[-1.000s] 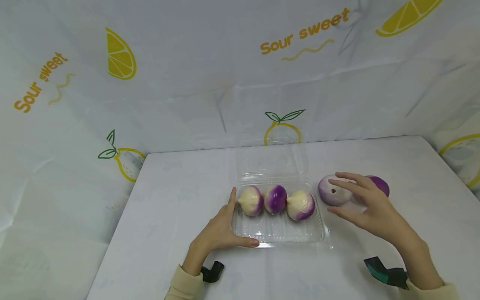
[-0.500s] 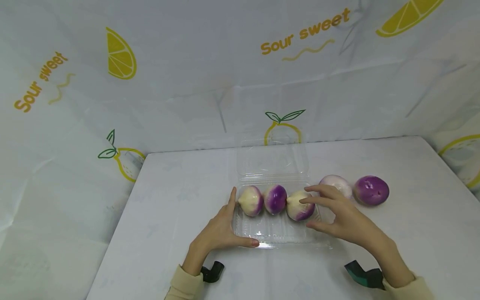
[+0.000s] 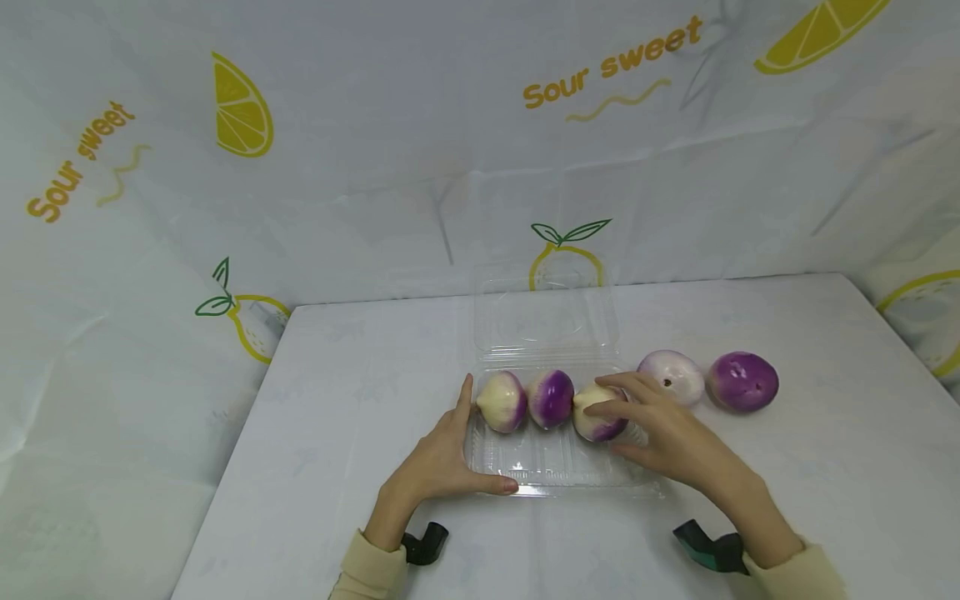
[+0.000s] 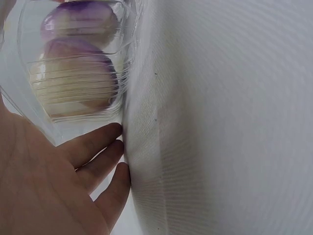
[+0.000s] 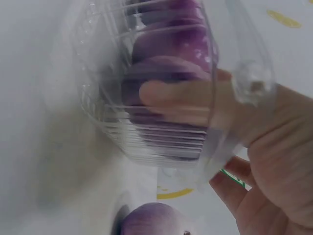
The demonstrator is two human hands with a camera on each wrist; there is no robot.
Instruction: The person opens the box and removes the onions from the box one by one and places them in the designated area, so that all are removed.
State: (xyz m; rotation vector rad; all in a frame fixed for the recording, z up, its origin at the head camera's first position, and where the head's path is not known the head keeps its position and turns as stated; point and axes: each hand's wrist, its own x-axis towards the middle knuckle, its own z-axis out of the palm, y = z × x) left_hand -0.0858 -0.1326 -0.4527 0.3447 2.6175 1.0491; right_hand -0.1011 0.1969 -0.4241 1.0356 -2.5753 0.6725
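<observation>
A clear plastic clamshell box lies on the table with its lid raised at the back. Three purple-and-white turnips stand in a row inside: a left one, a middle one and a right one. My left hand rests against the box's left side, fingers straight and thumb along the front edge. With thumb and fingers my right hand holds the right turnip, partly covering it. In the right wrist view, the thumb presses that turnip's side inside the box wall.
Outside the box, to its right, lie two more turnips, one pale and one deep purple. The white table meets a lemon-printed cloth at the back. A black wrist mount sits under the left wrist.
My right hand has moved left, from beside the loose turnips to the right turnip in the box, and its fingers have come round it. The left hand stays in place.
</observation>
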